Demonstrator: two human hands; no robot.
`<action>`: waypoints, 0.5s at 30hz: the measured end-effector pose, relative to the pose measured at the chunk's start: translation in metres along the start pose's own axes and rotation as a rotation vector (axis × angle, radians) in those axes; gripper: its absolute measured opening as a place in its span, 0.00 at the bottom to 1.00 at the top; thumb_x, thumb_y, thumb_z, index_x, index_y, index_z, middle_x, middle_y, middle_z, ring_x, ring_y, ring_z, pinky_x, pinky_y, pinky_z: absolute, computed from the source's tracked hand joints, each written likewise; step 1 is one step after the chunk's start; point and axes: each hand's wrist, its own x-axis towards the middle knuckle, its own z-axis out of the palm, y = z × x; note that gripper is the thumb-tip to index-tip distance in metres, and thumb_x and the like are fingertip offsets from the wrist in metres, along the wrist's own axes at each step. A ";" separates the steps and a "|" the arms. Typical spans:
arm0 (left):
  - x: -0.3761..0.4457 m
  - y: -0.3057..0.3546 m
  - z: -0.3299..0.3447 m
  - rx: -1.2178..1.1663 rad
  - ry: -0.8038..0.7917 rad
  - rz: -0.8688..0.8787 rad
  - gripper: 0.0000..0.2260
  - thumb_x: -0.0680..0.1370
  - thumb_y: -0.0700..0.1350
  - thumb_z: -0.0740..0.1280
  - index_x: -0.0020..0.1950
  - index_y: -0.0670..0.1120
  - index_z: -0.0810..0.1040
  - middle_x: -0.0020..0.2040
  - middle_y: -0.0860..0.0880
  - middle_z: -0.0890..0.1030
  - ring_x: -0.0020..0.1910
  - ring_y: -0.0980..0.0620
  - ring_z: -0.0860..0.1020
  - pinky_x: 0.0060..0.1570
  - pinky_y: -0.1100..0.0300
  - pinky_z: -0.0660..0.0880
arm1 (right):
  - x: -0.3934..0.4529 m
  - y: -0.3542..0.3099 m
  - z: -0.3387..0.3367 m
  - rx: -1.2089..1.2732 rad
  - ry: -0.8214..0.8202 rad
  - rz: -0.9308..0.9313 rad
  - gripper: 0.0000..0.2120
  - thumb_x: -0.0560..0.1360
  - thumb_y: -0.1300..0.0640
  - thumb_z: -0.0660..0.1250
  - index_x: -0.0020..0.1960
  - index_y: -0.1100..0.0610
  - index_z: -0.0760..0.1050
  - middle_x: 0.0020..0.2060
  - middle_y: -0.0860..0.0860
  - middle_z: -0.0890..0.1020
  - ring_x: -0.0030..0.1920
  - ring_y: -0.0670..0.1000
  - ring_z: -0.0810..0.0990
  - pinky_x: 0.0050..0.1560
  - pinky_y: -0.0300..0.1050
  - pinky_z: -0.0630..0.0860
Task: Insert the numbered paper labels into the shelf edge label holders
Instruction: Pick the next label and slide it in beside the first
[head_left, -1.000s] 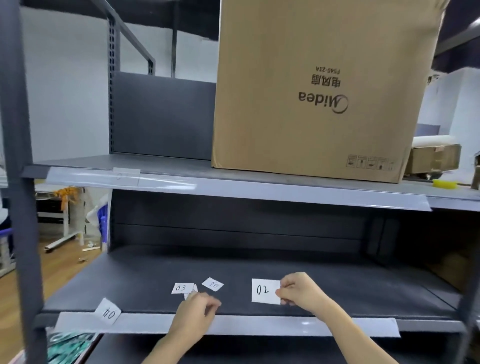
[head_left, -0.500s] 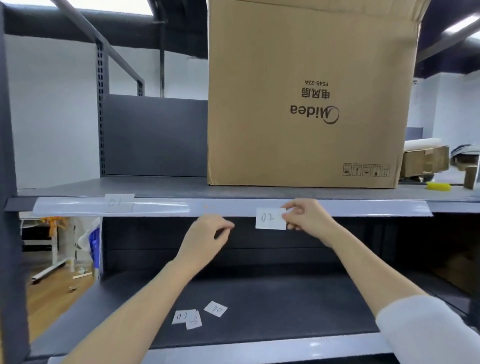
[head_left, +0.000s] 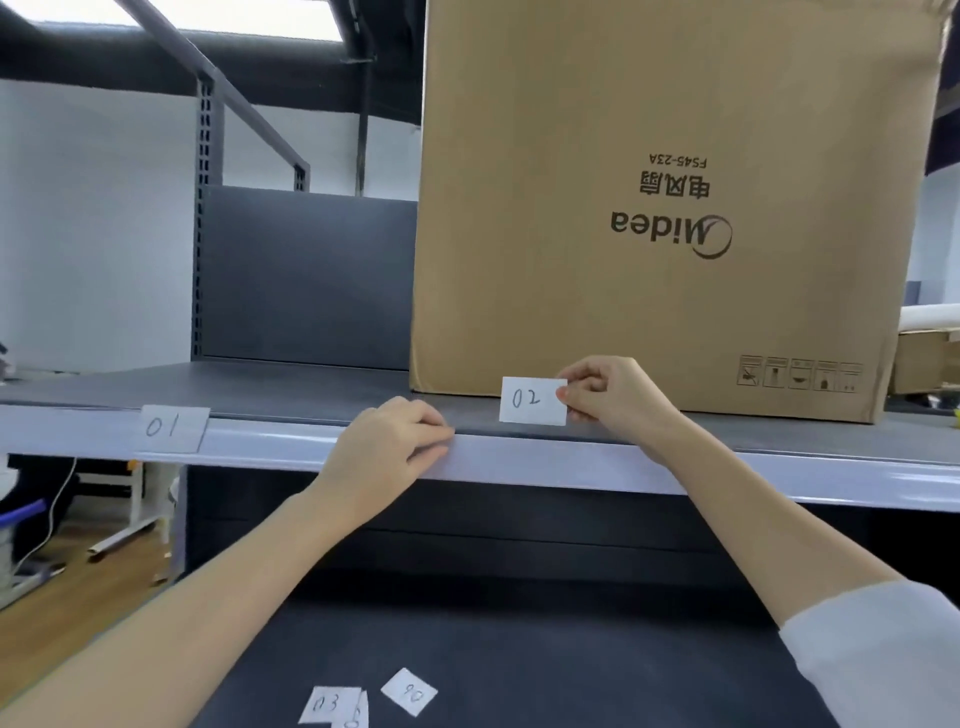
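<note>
My right hand (head_left: 613, 400) pinches a white paper label marked 02 (head_left: 532, 401) by its right edge, holding it just above the upper shelf's clear label holder strip (head_left: 545, 462). My left hand (head_left: 387, 449) grips the top edge of that strip, left of the label. A label marked 01 (head_left: 169, 428) sits in the strip at the left. On the lower shelf (head_left: 571, 654) lie loose labels: one marked 03 (head_left: 328, 704), another partly under it, and one marked 06 (head_left: 409, 692).
A large brown cardboard box (head_left: 670, 197) stands on the upper shelf right behind the 02 label. A grey upright post (head_left: 205, 218) and back panel (head_left: 306, 280) close off the shelf at the left. Wooden floor and clutter lie at lower left.
Both hands rose from the lower shelf to the upper shelf edge. The right hand carried the 02 label up; the left hand now grips the holder strip.
</note>
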 end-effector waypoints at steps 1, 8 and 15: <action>0.001 0.000 -0.001 -0.011 -0.007 -0.004 0.12 0.72 0.46 0.63 0.48 0.45 0.84 0.46 0.50 0.84 0.44 0.54 0.75 0.42 0.60 0.71 | 0.003 0.000 -0.001 -0.012 -0.002 -0.013 0.07 0.75 0.64 0.64 0.41 0.54 0.75 0.25 0.49 0.71 0.24 0.39 0.75 0.38 0.32 0.76; 0.013 0.001 -0.005 -0.218 -0.016 -0.126 0.04 0.74 0.40 0.69 0.40 0.44 0.83 0.39 0.55 0.80 0.42 0.57 0.75 0.46 0.64 0.72 | 0.016 0.003 0.011 -0.010 -0.043 -0.003 0.06 0.75 0.64 0.65 0.41 0.56 0.76 0.28 0.51 0.77 0.23 0.37 0.75 0.37 0.34 0.74; 0.017 -0.001 -0.003 -0.370 -0.051 -0.209 0.06 0.73 0.36 0.69 0.37 0.43 0.82 0.38 0.54 0.79 0.37 0.64 0.75 0.37 0.78 0.69 | 0.010 0.009 0.023 0.017 -0.093 0.032 0.03 0.75 0.63 0.65 0.43 0.58 0.77 0.30 0.51 0.80 0.26 0.40 0.75 0.35 0.29 0.76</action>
